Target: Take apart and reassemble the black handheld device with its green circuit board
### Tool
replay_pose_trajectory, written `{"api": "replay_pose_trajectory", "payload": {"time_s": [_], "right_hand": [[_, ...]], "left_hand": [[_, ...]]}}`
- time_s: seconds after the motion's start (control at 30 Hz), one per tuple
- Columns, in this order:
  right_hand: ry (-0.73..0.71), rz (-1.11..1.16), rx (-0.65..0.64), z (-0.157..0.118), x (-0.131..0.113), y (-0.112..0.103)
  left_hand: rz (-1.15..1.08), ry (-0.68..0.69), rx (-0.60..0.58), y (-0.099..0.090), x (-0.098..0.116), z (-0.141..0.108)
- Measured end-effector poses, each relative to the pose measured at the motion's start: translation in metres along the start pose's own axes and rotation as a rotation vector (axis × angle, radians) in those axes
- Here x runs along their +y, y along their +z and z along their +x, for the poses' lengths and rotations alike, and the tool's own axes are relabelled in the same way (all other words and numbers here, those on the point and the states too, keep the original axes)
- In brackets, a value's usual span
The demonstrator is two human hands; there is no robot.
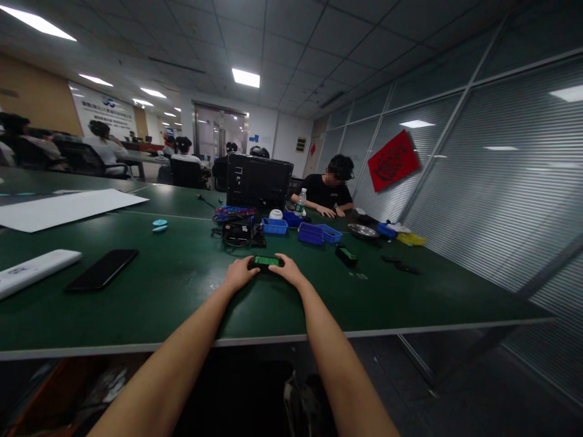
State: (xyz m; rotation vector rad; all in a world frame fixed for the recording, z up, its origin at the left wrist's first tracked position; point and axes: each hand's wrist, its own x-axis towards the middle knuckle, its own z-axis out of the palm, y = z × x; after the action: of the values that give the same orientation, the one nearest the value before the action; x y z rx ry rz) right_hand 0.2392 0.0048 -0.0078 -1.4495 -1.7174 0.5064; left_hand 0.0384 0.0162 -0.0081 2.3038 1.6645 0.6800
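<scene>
Between my two hands is a small black case with a green circuit board (pixel 266 261) showing in its top. My left hand (pixel 240 273) is closed on its left end, with the thumb along the near edge. My right hand (pixel 288 269) grips the right end in the same way. The case is at the table surface, though I cannot tell whether it rests there or is held slightly above. A similar black case with a green board (pixel 347 255) lies to the right, apart from my hands.
Beyond my hands stand a black power supply with wires (pixel 237 232), blue bins (pixel 311 233), a bottle (pixel 301 201) and a monitor (pixel 259 181). A metal dish (pixel 363 230) sits right. A phone (pixel 102 269) and white bar (pixel 36 271) lie left. A person (pixel 328 189) sits across.
</scene>
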Motion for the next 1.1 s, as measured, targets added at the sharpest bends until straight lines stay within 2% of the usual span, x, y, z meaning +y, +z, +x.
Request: {"api": "replay_pose_trajectory", "payload": {"time_s": [0.07,0.13,0.33,0.47,0.67,0.83,0.97,1.1], "right_hand": [[0.039,-0.130,-0.018,0.000,0.001,0.000],[0.119,-0.227,0.025,0.000,0.002,-0.004],[0.462,-0.405,0.313,0.001,0.015,-0.032],[0.543,-0.412,0.399,-0.001,0.022,-0.041],[0.551,-0.476,0.385,0.001,0.020,-0.036],[0.422,-0.540,0.423,-0.001,0.012,-0.025],[0.307,-0.629,0.370,-0.005,0.003,-0.015],[0.288,-0.686,0.300,-0.006,0.000,-0.010]], "left_hand": [[-0.017,0.003,0.009,0.002,-0.002,0.001],[-0.040,0.018,0.013,0.003,-0.003,0.001],[-0.057,0.040,0.014,0.003,-0.005,0.001],[-0.065,0.045,0.021,0.003,-0.005,0.001],[-0.074,0.045,0.019,0.004,-0.006,0.002],[-0.068,0.043,0.022,0.004,-0.007,0.002],[-0.056,0.041,0.021,0.006,-0.007,0.003],[-0.066,0.044,0.016,0.006,-0.008,0.003]]}}
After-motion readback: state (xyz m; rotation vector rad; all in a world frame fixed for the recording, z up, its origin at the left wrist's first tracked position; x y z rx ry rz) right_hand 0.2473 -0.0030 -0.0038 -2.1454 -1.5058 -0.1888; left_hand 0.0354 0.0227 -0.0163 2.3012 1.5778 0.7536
